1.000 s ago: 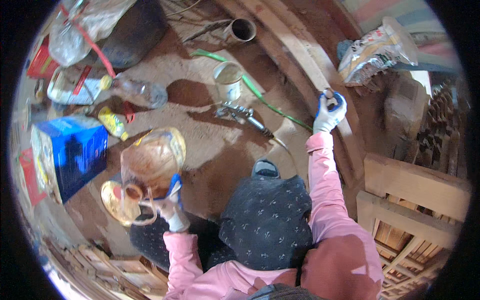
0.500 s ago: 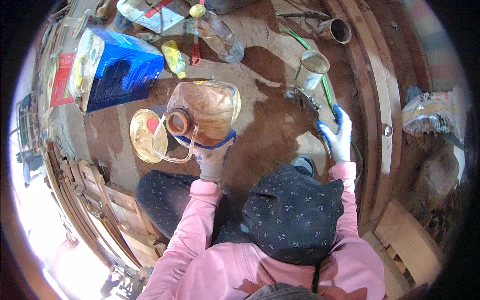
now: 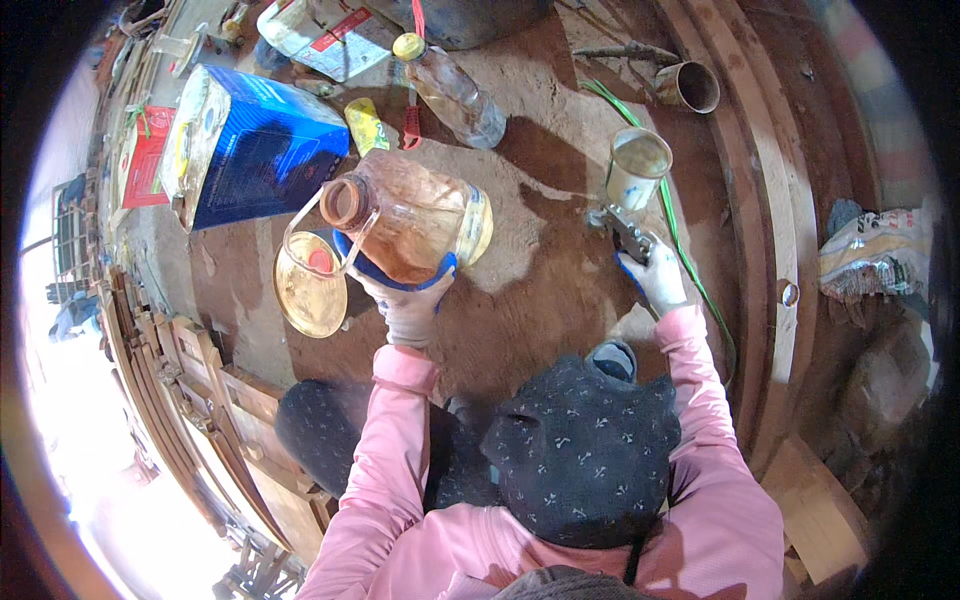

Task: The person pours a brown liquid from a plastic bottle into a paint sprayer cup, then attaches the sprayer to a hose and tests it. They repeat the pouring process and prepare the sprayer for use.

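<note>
My left hand (image 3: pixel 408 312), in a white and blue work glove, supports a large clear plastic jug (image 3: pixel 415 215) from beneath. The jug lies tilted, its open neck to the left with a loop handle hanging from it, and its walls look stained brown. My right hand (image 3: pixel 660 280), gloved alike, is closed around a dark metal hand tool (image 3: pixel 630 238); its exact kind is unclear. The tool's head points at the foot of a pale, dirty can (image 3: pixel 634 190). Beneath the jug's neck is a round gold-coloured tin end (image 3: pixel 303 312).
A blue box-shaped container (image 3: pixel 275 150) stands left, a yellow bottle (image 3: pixel 365 125) beside it. Farther back lies a clear bottle (image 3: pixel 460 100). Green strips (image 3: pixel 672 215) run past the can, and another tin (image 3: pixel 690 87) lies on its side. Long planks (image 3: pixel 765 190) line the right.
My right hand has moved from open fingers beside the green strips to a grip on the metal tool. The jug in my left hand has tipped further onto its side, neck leftward.
</note>
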Motion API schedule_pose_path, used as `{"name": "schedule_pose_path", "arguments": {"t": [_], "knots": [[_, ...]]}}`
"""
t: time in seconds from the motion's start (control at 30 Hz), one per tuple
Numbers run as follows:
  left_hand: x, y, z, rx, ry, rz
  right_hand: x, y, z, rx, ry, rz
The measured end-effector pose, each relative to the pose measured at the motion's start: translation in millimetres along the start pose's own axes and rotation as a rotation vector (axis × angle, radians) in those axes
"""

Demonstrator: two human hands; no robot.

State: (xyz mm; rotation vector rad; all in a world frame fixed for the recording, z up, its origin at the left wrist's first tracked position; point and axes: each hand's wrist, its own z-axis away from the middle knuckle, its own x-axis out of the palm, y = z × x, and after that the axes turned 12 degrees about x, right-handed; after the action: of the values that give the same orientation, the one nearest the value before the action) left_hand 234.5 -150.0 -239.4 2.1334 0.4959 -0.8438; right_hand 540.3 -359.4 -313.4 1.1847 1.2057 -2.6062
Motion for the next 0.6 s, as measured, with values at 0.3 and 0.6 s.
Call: {"name": "schedule_pose_path", "arguments": {"t": [0.3,0.6], "knots": [[-21,-4,-51,0.386,-0.223,0.051,-34,-20,53,-0.027,0.017,-0.135],[-56,64,-106,0.500,-0.845,0.300,-58,-13,97,-0.051,0.093,0.134]]}}
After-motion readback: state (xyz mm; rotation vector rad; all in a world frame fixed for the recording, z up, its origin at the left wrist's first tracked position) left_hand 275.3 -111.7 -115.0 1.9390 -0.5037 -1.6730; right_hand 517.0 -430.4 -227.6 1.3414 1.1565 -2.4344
